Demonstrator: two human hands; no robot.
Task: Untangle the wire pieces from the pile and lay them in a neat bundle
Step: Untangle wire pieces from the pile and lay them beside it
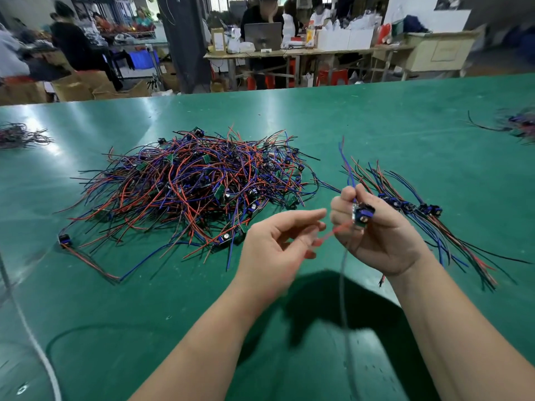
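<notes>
R hand (376, 230) grips wire piece (363, 215), red lead (339, 228) reaching L hand (278, 244).

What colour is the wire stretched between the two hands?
The wire is red, slightly motion-blurred; the head view shows it.

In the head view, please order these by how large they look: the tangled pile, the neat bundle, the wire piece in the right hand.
1. tangled pile
2. neat bundle
3. wire piece in the right hand; it is nearest the camera, so it is probably smaller than it looks.
</notes>
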